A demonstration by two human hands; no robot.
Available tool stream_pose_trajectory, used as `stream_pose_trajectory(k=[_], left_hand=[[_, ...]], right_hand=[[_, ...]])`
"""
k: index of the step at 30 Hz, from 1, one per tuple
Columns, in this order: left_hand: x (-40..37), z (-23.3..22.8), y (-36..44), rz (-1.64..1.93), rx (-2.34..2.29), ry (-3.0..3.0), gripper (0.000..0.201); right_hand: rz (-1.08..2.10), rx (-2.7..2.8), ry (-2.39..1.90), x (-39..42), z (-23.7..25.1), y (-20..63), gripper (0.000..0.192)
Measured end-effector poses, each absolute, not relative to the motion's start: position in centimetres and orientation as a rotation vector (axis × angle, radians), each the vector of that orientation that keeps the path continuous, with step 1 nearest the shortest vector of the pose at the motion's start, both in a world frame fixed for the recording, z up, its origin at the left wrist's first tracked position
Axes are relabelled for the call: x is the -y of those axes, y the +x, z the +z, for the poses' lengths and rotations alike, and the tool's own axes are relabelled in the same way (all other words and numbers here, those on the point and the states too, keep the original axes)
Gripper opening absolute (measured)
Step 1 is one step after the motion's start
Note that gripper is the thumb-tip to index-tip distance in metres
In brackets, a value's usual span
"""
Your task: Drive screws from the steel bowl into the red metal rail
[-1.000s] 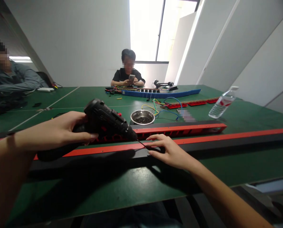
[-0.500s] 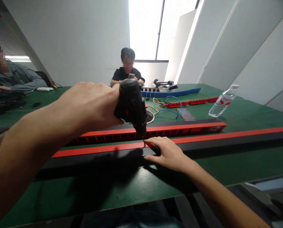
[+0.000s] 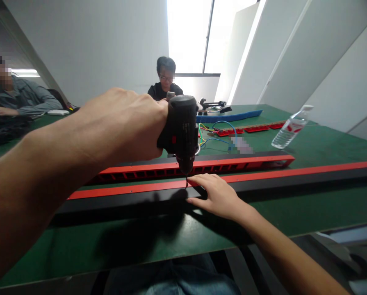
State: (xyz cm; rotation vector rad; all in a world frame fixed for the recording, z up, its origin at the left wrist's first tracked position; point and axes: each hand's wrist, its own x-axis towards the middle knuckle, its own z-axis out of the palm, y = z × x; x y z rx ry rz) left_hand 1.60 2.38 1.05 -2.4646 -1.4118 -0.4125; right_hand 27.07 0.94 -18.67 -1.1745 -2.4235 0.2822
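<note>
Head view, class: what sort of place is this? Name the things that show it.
Probably a small assembly workshop: a green table with long red-and-black rails, a power screwdriver in the left hand, and loose wires.

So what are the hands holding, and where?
The left hand grips the black power screwdriver by its handle. The right hand holds nothing; it rests flat on the red-and-black rail.
</note>
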Motion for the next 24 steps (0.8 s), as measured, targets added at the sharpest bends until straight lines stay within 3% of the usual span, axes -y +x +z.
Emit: stream_pose_trajectory(k=[9,16,19,24], left_hand=[[-1.9,1.3,2.5,-0.282,1.464,-2.382,0.033],[-1.1,1.5,3.1,-0.113,1.296,-2.237,0.028],[-1.2,1.1,2.9,-0.112,1.34,-2.232,0.037],[-2.7,0.5,1.5,-0.284,1.47,-2.402,0.059]], right_hand=[[0.247,2.458,-1.189,-0.8,-18.3,26.6,0.056],[0.117,2.495,-1.327,-1.3,-18.1,32.4,0.081],[0.015,2.504,-1.432,-2.1,-18.6,38.2,0.085],[-0.18,2.447,-1.631,-3.0,-19.3,46.0,0.075]])
